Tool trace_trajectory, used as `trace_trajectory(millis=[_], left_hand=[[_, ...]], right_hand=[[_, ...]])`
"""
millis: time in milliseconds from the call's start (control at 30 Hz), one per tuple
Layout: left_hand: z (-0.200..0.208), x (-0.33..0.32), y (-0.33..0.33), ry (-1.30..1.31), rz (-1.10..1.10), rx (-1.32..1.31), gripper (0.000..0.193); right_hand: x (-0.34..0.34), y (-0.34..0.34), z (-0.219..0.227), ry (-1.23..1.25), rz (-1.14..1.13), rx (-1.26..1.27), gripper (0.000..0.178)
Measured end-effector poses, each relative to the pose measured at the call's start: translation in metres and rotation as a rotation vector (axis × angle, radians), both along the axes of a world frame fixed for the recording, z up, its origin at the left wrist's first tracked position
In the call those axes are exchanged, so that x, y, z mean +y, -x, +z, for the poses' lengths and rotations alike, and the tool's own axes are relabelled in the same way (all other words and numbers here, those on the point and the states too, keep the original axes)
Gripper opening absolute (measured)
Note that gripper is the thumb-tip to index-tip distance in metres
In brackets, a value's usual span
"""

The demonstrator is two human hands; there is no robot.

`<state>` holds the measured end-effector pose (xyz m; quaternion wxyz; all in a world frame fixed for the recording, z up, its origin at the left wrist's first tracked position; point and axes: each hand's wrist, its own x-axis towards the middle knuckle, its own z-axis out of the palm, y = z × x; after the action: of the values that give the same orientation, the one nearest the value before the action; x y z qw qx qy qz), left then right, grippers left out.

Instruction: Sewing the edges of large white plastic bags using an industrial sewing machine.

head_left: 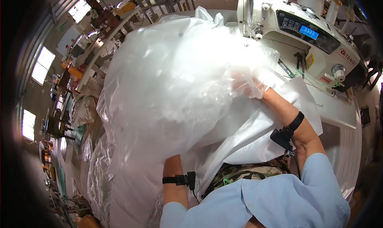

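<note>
A big clear plastic bag (175, 80) billows over the table in front of me and hangs down on my left. My right hand (249, 86) reaches inside its mouth and shows blurred through the film, fingers gripping the plastic. My left hand is hidden under the bag; only the forearm with a black wrist strap (177, 180) shows. A white woven sack (255, 128) lies under the plastic across my lap, beneath my right forearm. A white sewing machine (303, 28) stands behind the bag at the upper right.
White thread cones (315, 0) stand behind the machine. The white table top (339, 108) runs to my right. More clear plastic bags (95, 164) pile on the floor at my left. Chairs and tables (99, 32) stand farther left, near windows.
</note>
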<state>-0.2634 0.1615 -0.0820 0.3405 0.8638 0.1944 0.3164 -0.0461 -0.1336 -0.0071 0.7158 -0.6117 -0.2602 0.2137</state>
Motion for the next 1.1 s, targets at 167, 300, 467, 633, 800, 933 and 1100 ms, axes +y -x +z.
trace_trajectory(millis=[167, 300, 467, 633, 800, 933, 1100], left_hand=[[-0.016, -0.024, 0.063, 0.065, 0.064, 0.098, 0.037], [-0.033, -0.047, 0.103, 0.112, 0.100, 0.166, 0.037], [-0.047, -0.067, 0.133, 0.168, 0.124, 0.220, 0.037], [-0.050, -0.069, 0.144, 0.182, 0.133, 0.246, 0.037], [-0.046, -0.046, 0.136, 0.158, 0.157, 0.254, 0.037], [-0.044, -0.001, 0.108, 0.141, 0.191, 0.272, 0.037], [-0.037, 0.068, 0.054, 0.117, 0.223, 0.298, 0.037]], right_hand=[[0.009, -0.035, -0.023, 0.130, 0.134, -0.578, 0.018], [0.012, -0.023, -0.005, 0.308, 0.027, -1.057, 0.016], [0.010, -0.011, -0.003, 0.240, -0.104, -1.047, 0.011], [0.004, -0.010, 0.008, 0.359, -0.101, -1.242, 0.013], [0.000, -0.006, -0.002, 0.393, -0.047, -1.129, 0.017], [0.011, 0.007, 0.003, 0.347, -0.111, -1.239, 0.029], [0.053, 0.020, -0.033, -0.251, -0.083, -0.616, 0.051]])
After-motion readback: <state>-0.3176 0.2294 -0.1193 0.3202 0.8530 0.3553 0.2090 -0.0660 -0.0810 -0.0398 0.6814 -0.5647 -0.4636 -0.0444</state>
